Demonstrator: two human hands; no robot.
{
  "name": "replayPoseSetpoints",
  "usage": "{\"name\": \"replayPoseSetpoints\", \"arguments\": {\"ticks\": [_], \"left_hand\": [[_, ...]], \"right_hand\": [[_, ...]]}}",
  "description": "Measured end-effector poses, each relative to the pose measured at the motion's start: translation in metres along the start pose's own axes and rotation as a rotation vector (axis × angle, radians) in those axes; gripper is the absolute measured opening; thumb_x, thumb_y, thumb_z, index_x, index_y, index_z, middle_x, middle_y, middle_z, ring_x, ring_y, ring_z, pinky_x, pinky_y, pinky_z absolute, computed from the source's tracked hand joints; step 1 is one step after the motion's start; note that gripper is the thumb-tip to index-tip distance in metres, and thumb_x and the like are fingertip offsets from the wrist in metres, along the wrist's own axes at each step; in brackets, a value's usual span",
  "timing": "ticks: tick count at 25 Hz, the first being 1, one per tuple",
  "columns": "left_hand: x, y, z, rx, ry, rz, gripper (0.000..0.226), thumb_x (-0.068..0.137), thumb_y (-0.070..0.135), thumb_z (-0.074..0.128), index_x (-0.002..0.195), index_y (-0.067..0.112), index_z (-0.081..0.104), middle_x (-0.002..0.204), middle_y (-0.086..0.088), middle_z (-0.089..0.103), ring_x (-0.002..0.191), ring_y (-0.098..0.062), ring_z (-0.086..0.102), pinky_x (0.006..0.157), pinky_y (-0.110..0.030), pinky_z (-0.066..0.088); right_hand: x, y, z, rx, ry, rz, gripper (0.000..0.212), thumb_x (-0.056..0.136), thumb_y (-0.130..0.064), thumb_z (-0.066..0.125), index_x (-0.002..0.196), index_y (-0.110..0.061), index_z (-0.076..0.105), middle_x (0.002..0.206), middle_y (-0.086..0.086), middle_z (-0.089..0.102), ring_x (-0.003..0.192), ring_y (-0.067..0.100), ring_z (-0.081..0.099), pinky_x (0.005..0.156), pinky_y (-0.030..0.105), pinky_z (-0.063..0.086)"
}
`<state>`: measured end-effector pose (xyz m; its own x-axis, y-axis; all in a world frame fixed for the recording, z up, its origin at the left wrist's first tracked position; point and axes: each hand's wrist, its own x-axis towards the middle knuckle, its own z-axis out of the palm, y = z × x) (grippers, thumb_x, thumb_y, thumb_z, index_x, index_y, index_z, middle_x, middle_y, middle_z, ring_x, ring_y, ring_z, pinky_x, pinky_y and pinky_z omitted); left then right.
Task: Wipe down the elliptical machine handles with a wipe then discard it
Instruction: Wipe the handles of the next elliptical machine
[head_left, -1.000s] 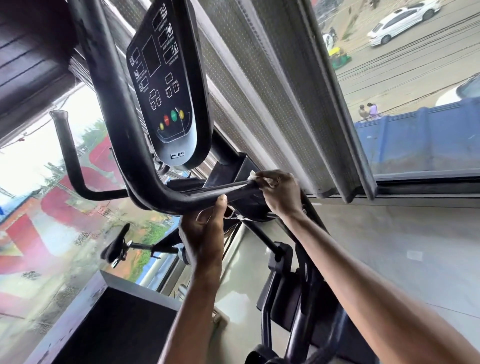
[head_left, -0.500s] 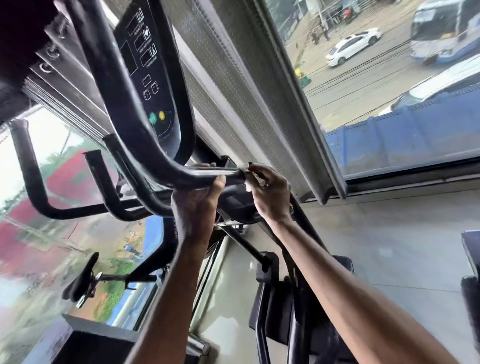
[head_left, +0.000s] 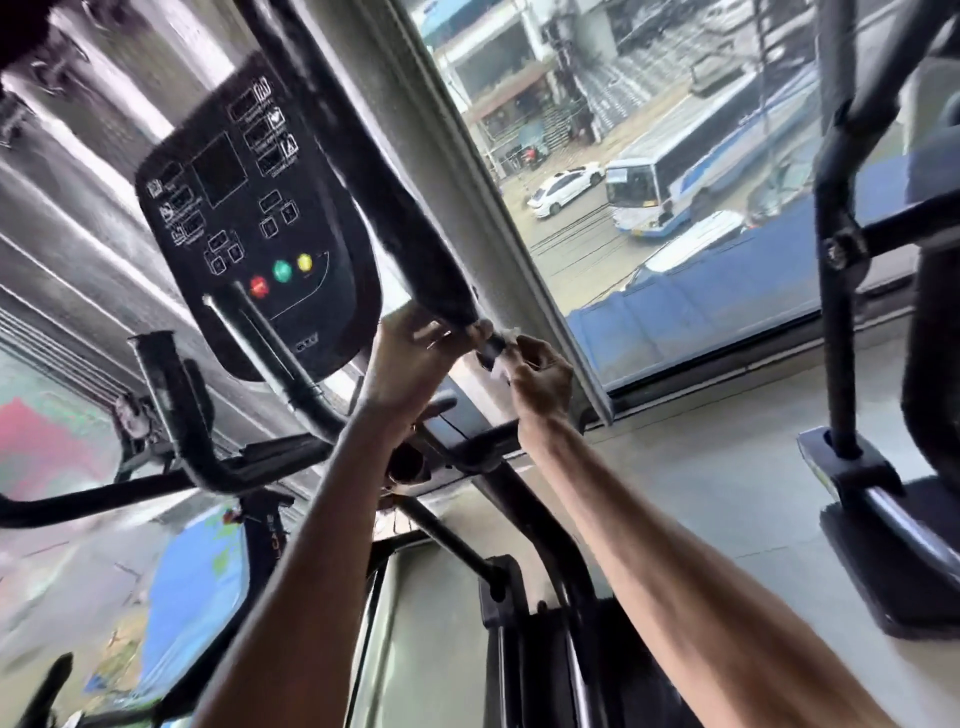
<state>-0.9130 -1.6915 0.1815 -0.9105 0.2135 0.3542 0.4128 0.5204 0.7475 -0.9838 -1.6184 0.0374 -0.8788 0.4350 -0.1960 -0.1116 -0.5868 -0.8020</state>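
My left hand (head_left: 410, 358) grips the black tubular elliptical handle (head_left: 400, 218) near its end. The fingers (head_left: 522, 347) of my right hand (head_left: 543, 374) pinch the crumpled white wipe (head_left: 500, 371) around its tip.

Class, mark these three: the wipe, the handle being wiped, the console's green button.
wipe (head_left: 497, 370), head view, white fold under the handle's tip
handle (head_left: 415, 234), head view, padded black shaft
green button (head_left: 282, 270), head view, its centre

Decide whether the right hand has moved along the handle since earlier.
Yes: the right hand, pinching the wipe, has slid outward, off the end of the handle, whose tip now shows bare.
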Motion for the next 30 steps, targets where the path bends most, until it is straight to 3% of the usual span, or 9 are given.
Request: {"name": "replayPoseSetpoints", "arguments": {"ticks": [3,5,8,11,14,17,21,25,30], "left_hand": [[-0.004,-0.001,-0.004,-0.046,-0.044,0.008,0.016,0.085,0.014,0.08,0.095,0.006,0.071,0.087,0.016,0.075,0.091,0.006,0.068,0.083,-0.029,0.057],[-0.008,-0.002,-0.002,-0.066,-0.047,0.034,0.011,0.089,0.009,0.076,0.093,0.002,0.068,0.078,0.013,0.071,0.081,0.007,0.067,0.076,-0.027,0.055],[-0.011,-0.004,0.0,-0.128,-0.051,0.04,0.023,0.09,0.013,0.075,0.1,-0.005,0.064,0.083,0.0,0.07,0.079,0.006,0.067,0.065,-0.02,0.056],[-0.014,-0.007,0.0,-0.206,-0.053,0.059,0.03,0.087,0.027,0.074,0.096,0.0,0.065,0.09,-0.015,0.073,0.088,-0.015,0.07,0.082,-0.031,0.054],[-0.021,-0.008,0.006,-0.301,0.004,0.037,0.025,0.089,0.044,0.066,0.084,0.02,0.066,0.085,-0.006,0.068,0.081,-0.018,0.06,0.081,-0.039,0.045],[-0.027,-0.007,0.014,-0.379,0.036,0.036,0.028,0.089,0.055,0.059,0.082,0.029,0.065,0.082,0.003,0.065,0.085,-0.018,0.059,0.085,-0.043,0.044],[-0.037,0.001,0.021,-0.523,0.084,-0.001,0.034,0.084,0.063,0.055,0.092,0.037,0.076,0.093,0.011,0.074,0.093,-0.008,0.065,0.091,-0.034,0.046],[-0.041,0.001,0.029,-0.682,0.148,-0.128,0.049,0.089,0.065,0.049,0.118,0.034,0.073,0.123,0.009,0.073,0.108,-0.004,0.066,0.103,-0.034,0.046],[-0.053,-0.007,0.027,-0.915,0.314,-0.367,0.057,0.11,0.045,0.031,0.139,0.003,0.055,0.136,-0.014,0.063,0.099,-0.017,0.066,0.082,-0.031,0.053]], "right_hand": [[-0.009,-0.002,0.006,0.054,0.027,0.017,0.026,0.077,-0.047,0.083,0.093,-0.028,0.077,0.089,-0.009,0.078,0.084,0.008,0.073,0.083,0.042,0.062],[-0.013,-0.004,0.007,0.043,0.013,-0.017,0.03,0.077,-0.048,0.083,0.097,-0.026,0.077,0.089,-0.006,0.078,0.085,0.014,0.074,0.083,0.047,0.061],[-0.026,-0.019,-0.007,-0.012,-0.033,-0.055,0.017,0.078,-0.033,0.083,0.09,-0.022,0.078,0.084,-0.005,0.078,0.082,0.013,0.074,0.077,0.043,0.063],[-0.038,-0.046,-0.021,-0.089,-0.071,-0.258,0.009,0.085,-0.024,0.08,0.091,-0.018,0.077,0.085,-0.005,0.077,0.08,0.009,0.073,0.074,0.034,0.062],[-0.05,-0.083,-0.021,-0.214,-0.098,-0.443,0.014,0.086,-0.026,0.076,0.096,-0.016,0.076,0.091,-0.003,0.077,0.089,0.018,0.074,0.084,0.044,0.061],[-0.062,-0.107,-0.017,-0.238,-0.121,-0.411,0.008,0.084,-0.024,0.077,0.09,-0.02,0.076,0.088,-0.003,0.077,0.088,0.022,0.075,0.083,0.051,0.061],[-0.09,-0.128,-0.026,-0.281,-0.166,-0.482,0.01,0.081,-0.025,0.077,0.088,-0.02,0.076,0.086,-0.001,0.077,0.084,0.022,0.075,0.079,0.05,0.062],[-0.118,-0.146,-0.037,-0.449,-0.128,-0.889,0.009,0.087,-0.015,0.074,0.096,-0.015,0.074,0.092,-0.004,0.075,0.086,0.012,0.071,0.079,0.038,0.059],[-0.13,-0.167,-0.032,-0.77,-0.269,-1.539,0.015,0.088,-0.002,0.071,0.102,-0.008,0.074,0.102,0.003,0.07,0.095,0.02,0.066,0.082,0.032,0.055]]}}
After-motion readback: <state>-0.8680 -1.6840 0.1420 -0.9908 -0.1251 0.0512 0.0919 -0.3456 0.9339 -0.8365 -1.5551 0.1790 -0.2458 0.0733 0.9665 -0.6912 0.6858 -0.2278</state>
